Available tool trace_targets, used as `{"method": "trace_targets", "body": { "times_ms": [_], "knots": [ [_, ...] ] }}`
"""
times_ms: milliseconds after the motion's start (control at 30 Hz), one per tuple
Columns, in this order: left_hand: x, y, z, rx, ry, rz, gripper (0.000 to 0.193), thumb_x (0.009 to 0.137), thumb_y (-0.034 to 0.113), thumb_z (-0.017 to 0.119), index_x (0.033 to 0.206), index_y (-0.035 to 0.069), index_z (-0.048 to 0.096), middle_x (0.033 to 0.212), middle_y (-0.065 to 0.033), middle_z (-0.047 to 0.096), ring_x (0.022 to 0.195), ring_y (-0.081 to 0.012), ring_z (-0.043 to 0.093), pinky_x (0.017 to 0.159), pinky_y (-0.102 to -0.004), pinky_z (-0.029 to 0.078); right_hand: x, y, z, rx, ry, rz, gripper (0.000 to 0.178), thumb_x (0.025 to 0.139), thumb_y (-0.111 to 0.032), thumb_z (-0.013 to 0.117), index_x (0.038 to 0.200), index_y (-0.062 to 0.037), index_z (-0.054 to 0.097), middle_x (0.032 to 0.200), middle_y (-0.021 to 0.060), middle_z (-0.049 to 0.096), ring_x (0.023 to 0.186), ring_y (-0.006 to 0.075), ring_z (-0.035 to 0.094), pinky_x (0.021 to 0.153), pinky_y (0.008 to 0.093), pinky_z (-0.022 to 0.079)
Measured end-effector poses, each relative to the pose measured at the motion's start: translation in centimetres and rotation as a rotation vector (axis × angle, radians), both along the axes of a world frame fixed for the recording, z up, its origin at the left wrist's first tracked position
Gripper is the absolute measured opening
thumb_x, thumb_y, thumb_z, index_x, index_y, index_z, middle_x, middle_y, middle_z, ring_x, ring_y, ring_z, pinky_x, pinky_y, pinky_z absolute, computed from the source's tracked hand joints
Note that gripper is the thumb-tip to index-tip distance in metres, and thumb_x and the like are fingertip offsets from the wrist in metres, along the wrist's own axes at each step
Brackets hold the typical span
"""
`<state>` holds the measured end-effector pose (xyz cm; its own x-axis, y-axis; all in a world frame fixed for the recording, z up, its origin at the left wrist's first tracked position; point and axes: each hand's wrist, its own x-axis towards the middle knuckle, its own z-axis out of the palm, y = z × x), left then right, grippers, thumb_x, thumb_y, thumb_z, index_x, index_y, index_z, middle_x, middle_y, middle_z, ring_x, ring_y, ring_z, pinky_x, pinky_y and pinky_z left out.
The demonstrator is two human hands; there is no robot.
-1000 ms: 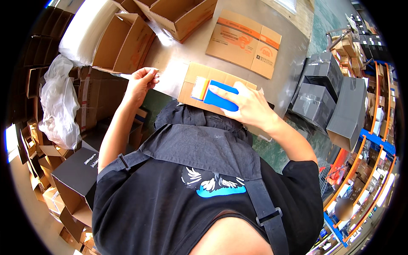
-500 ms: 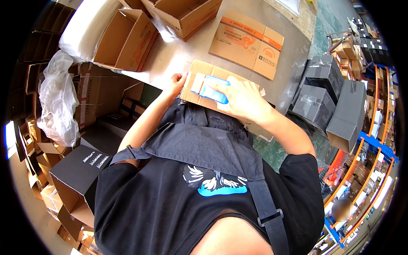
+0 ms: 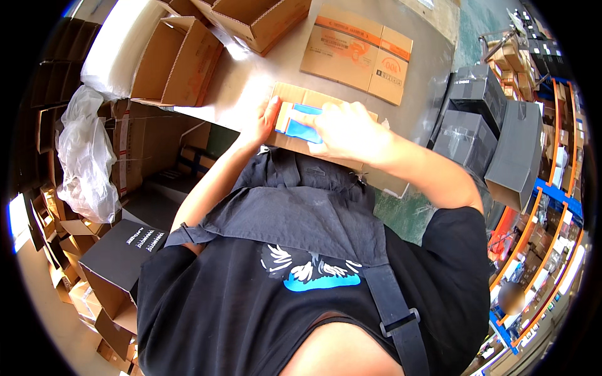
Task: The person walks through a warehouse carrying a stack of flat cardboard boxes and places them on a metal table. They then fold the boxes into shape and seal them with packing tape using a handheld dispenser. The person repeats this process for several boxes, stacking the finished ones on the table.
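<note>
A small closed cardboard box (image 3: pixel 313 98) lies at the near edge of the table, close to my body. My left hand (image 3: pixel 261 122) rests against its left end, with the thumb up along the edge and the fingers mostly hidden behind. Over the top of the box, my right hand (image 3: pixel 356 133) is closed round a flat, shiny blue handheld piece (image 3: pixel 302 131) that presses on the cardboard. A tan strip shows at the blue piece's left end. Its exact kind is not clear, and my palm covers its right part.
A flattened printed carton (image 3: pixel 354 53) lies further back on the table (image 3: pixel 251 75). Open cartons (image 3: pixel 179 62) stand at the back left beside clear plastic wrap (image 3: pixel 88 150). Dark grey boxes (image 3: pixel 467 135) are stacked on the right, before orange and blue shelving (image 3: pixel 558 194).
My right hand and the blue piece have shifted slightly left over the box. My left hand has moved further up along the box's left end. The whole view has tilted a little.
</note>
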<state>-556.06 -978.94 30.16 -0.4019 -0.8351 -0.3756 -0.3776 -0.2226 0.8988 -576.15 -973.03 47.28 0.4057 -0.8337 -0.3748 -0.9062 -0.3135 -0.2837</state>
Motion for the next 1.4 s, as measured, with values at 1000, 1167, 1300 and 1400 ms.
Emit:
{"method": "trace_targets", "body": {
  "times_ms": [1000, 1167, 1300, 1400],
  "knots": [
    [-0.6, -0.2, 1.8, 0.251, -0.065, 0.0, 0.066, 0.1, 0.052, 0.04, 0.135, -0.002, 0.05, 0.13, -0.0177, 0.056, 0.119, -0.0227, 0.051, 0.102, -0.032, 0.037, -10.6, 6.8, -15.9, -0.435, -2.203, -1.767, 0.057, 0.084, -0.043, 0.061, 0.13, -0.0119, 0.049, 0.126, 0.0127, 0.055, 0.109, 0.027, 0.058, 0.088, 0.0436, 0.05],
    [-1.4, 0.0, 1.6, 0.467, 0.164, 0.095, 0.085, 0.088, 0.071, 0.044, 0.144, 0.007, 0.04, 0.137, -0.0153, 0.051, 0.123, -0.0235, 0.051, 0.102, -0.0363, 0.04, -7.8, 7.3, -20.8, -0.316, -2.088, -2.058, 0.061, 0.085, -0.049, 0.053, 0.132, -0.0096, 0.048, 0.127, 0.0135, 0.054, 0.113, 0.0302, 0.055, 0.094, 0.0453, 0.048],
    [-0.8, -2.0, -5.8, 0.765, 0.587, -0.021, 0.09, 0.087, 0.078, 0.025, 0.144, 0.009, 0.04, 0.141, -0.0116, 0.049, 0.125, -0.0265, 0.052, 0.103, -0.043, 0.043, -7.7, 6.8, -24.1, 0.003, -2.416, -1.935, 0.061, 0.086, -0.054, 0.05, 0.13, -0.0118, 0.049, 0.126, 0.0119, 0.055, 0.114, 0.0296, 0.054, 0.096, 0.0462, 0.046],
    [-3.2, -2.6, -6.3, 0.934, 0.583, -0.03, 0.082, 0.092, 0.072, 0.027, 0.144, 0.009, 0.04, 0.139, -0.0105, 0.051, 0.123, -0.0254, 0.054, 0.102, -0.0437, 0.044, -10.1, 9.0, -32.1, -0.145, -2.447, -1.737, 0.061, 0.086, -0.056, 0.048, 0.131, -0.0147, 0.049, 0.126, 0.0108, 0.054, 0.115, 0.0289, 0.053, 0.096, 0.0464, 0.046]
  ]
}}
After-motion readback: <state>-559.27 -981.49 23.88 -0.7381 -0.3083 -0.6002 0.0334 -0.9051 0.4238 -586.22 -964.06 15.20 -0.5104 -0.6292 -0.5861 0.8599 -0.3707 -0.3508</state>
